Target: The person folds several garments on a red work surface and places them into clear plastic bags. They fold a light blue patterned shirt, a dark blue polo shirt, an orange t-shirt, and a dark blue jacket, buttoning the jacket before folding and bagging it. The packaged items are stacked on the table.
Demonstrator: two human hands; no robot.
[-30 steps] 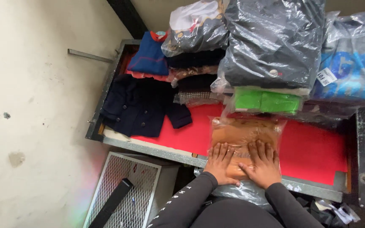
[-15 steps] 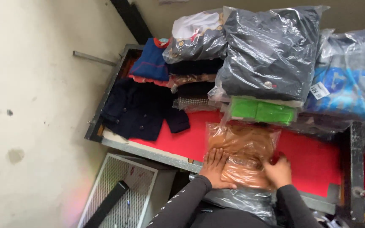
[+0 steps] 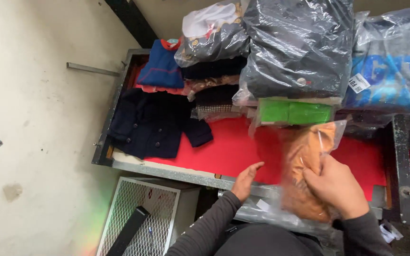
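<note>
- A person stands at a desk (image 3: 224, 151) with a red top and a grey metal rim, seen from above.
- The right hand (image 3: 335, 187) is clamped on a clear plastic bag holding an orange-brown garment (image 3: 304, 161); the fingers press into the bag's side.
- That bag stands tilted at the near edge of the desk, its lower end hanging past the rim toward the person.
- The left hand (image 3: 245, 180) is spread flat, holding nothing, just beside the bag on its left, at the desk's near rim. The two hands are apart, with the bag between them.
- Just behind the bag lies a bagged bright green garment (image 3: 295, 112).
- Above the green one rests a large bag of black clothing (image 3: 300, 47), and to the right of that a bagged grey and blue garment (image 3: 392, 71).
- On the desk's left end lies a dark navy jacket (image 3: 155, 125), with a blue and red garment (image 3: 162, 68) behind it.
- Below the desk's near rim, on the left, stands a white wire mesh basket (image 3: 143, 218).
</note>
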